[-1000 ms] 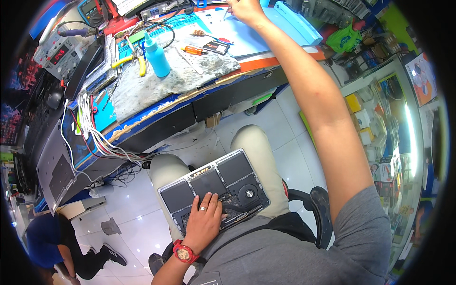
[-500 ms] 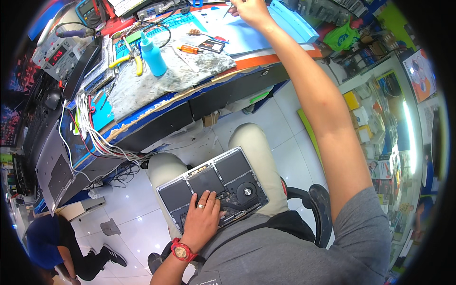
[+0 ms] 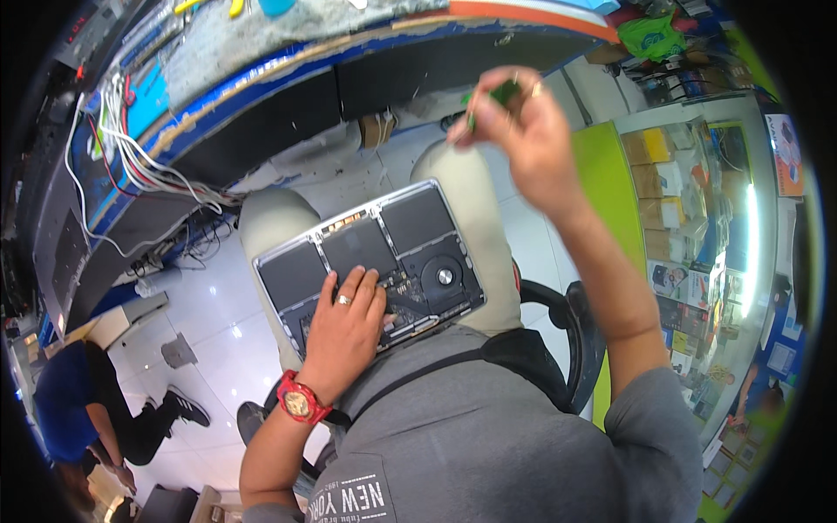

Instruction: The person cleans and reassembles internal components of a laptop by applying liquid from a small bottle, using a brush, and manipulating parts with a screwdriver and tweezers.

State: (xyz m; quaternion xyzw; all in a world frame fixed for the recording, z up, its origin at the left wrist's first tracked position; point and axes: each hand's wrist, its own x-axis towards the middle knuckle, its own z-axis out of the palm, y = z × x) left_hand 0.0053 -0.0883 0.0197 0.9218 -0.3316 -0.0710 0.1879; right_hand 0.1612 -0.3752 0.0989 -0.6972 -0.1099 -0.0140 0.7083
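An opened laptop base (image 3: 418, 218) rests on my lap, with its black battery cells, circuit board and round fan (image 3: 443, 275) showing. My left hand (image 3: 347, 318) lies on its near left part, fingers stretched out over the battery edge and the board. A ring and a red watch (image 3: 299, 400) are on that hand and wrist. Above my right knee, apart from the laptop, my right hand (image 3: 532, 135) is raised and closed round a thin tool with a green handle (image 3: 500, 93). Motion blurs this hand, so the tool's tip is unclear.
Ahead stands a workbench (image 3: 340, 39) with a worn front edge. White cables (image 3: 131, 139) hang off its left side. A glass display case (image 3: 689, 227) with boxes is on the right. At the lower left a person in a blue top (image 3: 65, 397) bends toward the floor.
My right hand has come back from the bench top to above my right knee, holding the tool. The view has tipped down toward my lap. My left hand stays on the laptop.
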